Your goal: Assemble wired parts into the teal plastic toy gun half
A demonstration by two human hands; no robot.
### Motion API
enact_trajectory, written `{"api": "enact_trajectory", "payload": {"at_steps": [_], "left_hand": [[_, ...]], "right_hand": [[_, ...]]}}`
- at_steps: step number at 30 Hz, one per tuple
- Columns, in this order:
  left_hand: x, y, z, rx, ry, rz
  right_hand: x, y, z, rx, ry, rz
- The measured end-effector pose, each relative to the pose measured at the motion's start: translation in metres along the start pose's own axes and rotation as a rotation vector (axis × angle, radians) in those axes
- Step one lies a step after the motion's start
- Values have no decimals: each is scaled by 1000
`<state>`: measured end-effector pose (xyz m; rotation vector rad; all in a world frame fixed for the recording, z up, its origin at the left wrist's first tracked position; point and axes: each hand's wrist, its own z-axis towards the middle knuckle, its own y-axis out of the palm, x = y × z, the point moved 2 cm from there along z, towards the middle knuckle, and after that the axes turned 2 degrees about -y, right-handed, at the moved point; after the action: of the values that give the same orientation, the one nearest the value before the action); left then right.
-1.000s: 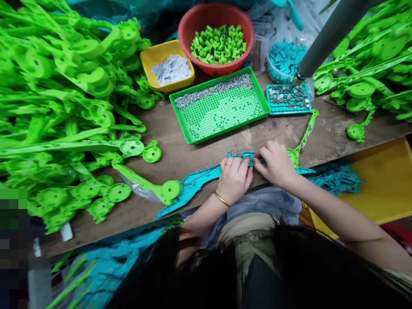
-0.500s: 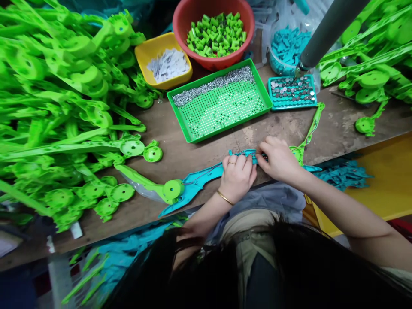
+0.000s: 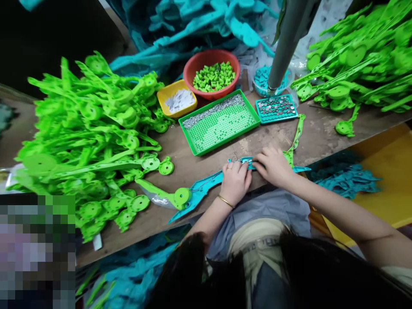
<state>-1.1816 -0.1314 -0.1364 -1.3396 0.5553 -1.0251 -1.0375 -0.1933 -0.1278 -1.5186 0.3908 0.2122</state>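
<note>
A long blue plastic part (image 3: 206, 184) lies across the front of the wooden table, with a thin wire running along it. Joined at its left end is a green plastic arm (image 3: 182, 197); another slim green arm (image 3: 298, 131) rises near its right end. My left hand (image 3: 236, 180), wearing a ring and a bangle, is closed over the middle of the blue part. Beside it, my right hand (image 3: 273, 166) bends its fingers down onto the same stretch, thumb and fingertips close together. Whatever small piece may be between them is hidden.
Behind the hands stand a green perforated tray (image 3: 192, 145) of screws, a blue tray (image 3: 278, 120) of round metal pieces, a yellow bowl (image 3: 160, 99) and a red bowl (image 3: 236, 71). Green parts (image 3: 96, 124) are heaped left. A grey tool (image 3: 286, 56) hangs above.
My view has tilted upward, showing more blue parts at the back. Both hands stay at the middle of the blue part; my right fingers have shifted slightly, closer to the left hand.
</note>
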Motion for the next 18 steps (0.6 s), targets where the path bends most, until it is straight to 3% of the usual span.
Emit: {"api": "enact_trajectory", "payload": {"at_steps": [6, 14, 18], "left_hand": [[-5, -1, -4, 135, -118, -161], [-4, 0, -3, 122, -106, -131], [-3, -2, -2, 107, -117, -140]], "right_hand": [[4, 5, -29, 240, 3, -46], [8, 4, -36, 250, -144, -19], [9, 0, -25, 224, -97, 94]]}}
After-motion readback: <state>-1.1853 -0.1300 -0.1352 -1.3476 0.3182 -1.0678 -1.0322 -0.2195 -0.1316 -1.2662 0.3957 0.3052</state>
